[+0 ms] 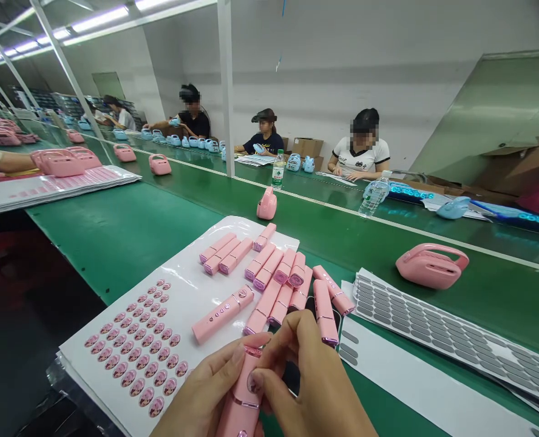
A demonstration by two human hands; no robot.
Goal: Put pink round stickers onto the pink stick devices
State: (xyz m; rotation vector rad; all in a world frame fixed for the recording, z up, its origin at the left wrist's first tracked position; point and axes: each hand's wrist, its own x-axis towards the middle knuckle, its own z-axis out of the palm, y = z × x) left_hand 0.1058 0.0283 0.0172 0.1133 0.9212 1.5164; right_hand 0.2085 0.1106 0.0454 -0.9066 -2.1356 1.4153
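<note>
**Two hands working a sticker onto a pink stick**

Head view: the left hand point(208, 388) is gripping a pink stick point(241, 394) low in the frame, fingers clamped round its body. The right hand point(306, 379) is pinching at the stick's upper face, thumb and forefinger pressed together on a small round sticker point(252, 382). Judging by this, the sticker is being seated; the next move is calling for firm, centred pressure. A sticker sheet point(135, 349) is lying left on the green surface point(128, 230), a pile of sticks point(278, 279) just beyond. No containers are showing nearby.
</note>
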